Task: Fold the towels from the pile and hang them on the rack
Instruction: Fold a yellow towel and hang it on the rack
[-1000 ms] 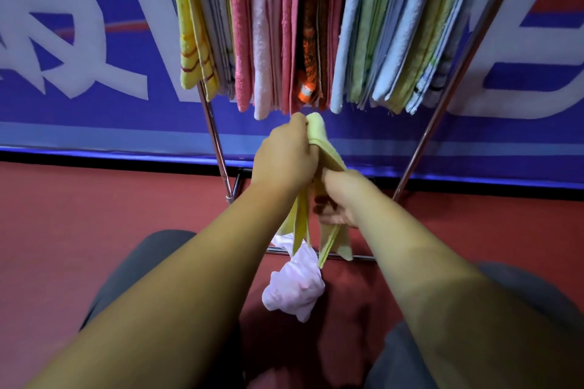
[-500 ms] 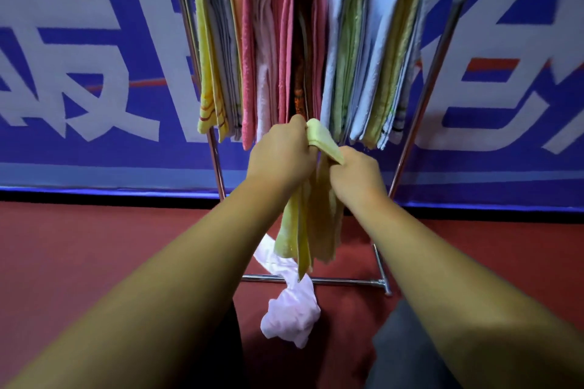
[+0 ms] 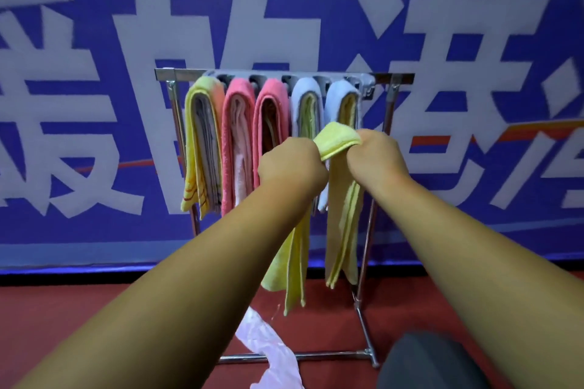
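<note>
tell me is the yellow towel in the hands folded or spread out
Folded. The yellow towel bends over between the left hand and right hand, its layered halves hanging down.

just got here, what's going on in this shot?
A person grips a folded yellow towel at its fold, left hand and right hand either side, raised in front of the rack. Five towel bundles hang there; this one is not yet on. A pale pink cloth dangles below the left forearm.

A metal rack (image 3: pixel 177 74) on the red floor (image 3: pixel 94 309) carries folded towels (image 3: pixel 240 136).
</note>
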A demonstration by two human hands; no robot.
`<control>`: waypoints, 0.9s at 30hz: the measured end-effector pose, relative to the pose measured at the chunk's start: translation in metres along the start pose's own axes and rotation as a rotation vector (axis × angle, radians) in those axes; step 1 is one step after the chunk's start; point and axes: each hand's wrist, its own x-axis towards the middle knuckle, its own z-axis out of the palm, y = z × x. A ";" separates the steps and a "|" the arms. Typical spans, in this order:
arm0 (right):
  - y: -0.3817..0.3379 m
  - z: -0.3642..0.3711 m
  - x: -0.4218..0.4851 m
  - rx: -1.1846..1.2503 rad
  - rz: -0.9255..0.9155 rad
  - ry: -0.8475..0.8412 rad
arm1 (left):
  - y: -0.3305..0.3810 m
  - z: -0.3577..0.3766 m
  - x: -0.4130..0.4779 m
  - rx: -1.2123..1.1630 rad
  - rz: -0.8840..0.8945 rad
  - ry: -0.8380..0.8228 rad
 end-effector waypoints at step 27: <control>0.049 -0.067 0.187 -0.412 0.026 0.085 | 0.157 0.005 0.200 -0.061 0.038 -0.107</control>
